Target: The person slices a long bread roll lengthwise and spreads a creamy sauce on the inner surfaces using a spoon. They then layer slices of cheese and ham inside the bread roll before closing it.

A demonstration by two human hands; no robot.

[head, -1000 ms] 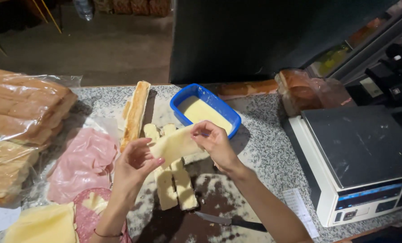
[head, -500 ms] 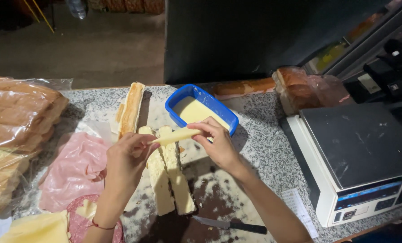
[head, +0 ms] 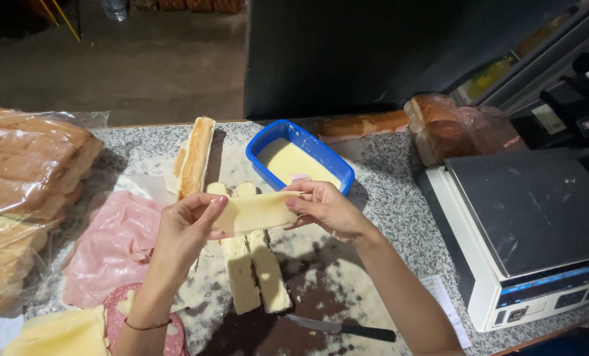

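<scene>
Cheese slice (head: 255, 212) now flatter, stretched wider between my hands than half second ago. Left hand (head: 187, 232) pinching left end, right hand (head: 326, 207) pinching right end. Split bread (head: 255, 264) directly below, blue tub (head: 299, 163) just beyond right hand.

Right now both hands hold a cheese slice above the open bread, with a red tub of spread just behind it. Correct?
Not quite: the tub is blue, not red, as the head view shows. The left hand and right hand do hold the cheese slice above the open bread.

pale yellow cheese slice (head: 255, 212), blue tub (head: 299, 158), speckled grey counter (head: 400, 217)
</scene>
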